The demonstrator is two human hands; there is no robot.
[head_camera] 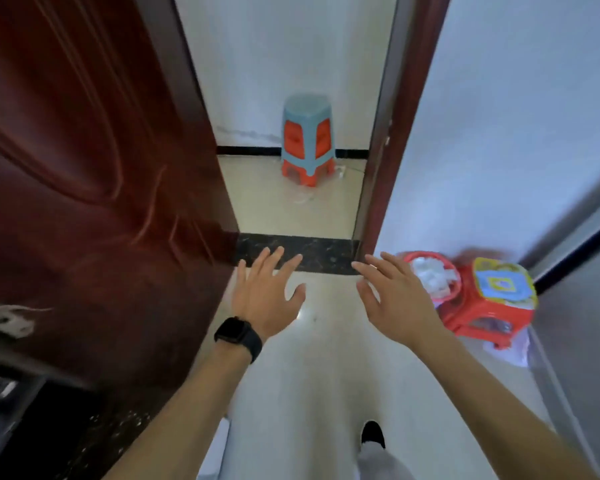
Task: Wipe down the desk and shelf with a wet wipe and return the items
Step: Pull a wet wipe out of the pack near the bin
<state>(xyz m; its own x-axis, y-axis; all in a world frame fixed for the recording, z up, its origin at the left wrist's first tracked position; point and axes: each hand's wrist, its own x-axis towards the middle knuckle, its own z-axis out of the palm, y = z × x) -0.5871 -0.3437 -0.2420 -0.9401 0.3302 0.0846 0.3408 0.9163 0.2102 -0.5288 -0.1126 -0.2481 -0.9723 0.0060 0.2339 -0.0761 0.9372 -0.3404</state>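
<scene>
Both hands reach forward, palms down, over the pale floor (319, 375) at a doorway: the left hand (265, 299), with a black watch (238, 336) on its wrist, and the right hand (394, 299) each have fingers spread and hold nothing. A dark red door (84, 168) stands open at left. A blue-and-red stool (307, 138) stands by the far wall and a red stool (489, 306) beside a red basket (430, 275) at right; no wipe, worktop or shelf shows.

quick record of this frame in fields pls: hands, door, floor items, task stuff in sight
left hand: open, empty, black watch on wrist
right hand: open, empty
door: dark red, open, on the left
stacked stools: blue over red, past the doorway by the wall
red basket: right, by the wall, white contents
red stool: beside the basket
desk, shelf, wipe: not in view
</scene>
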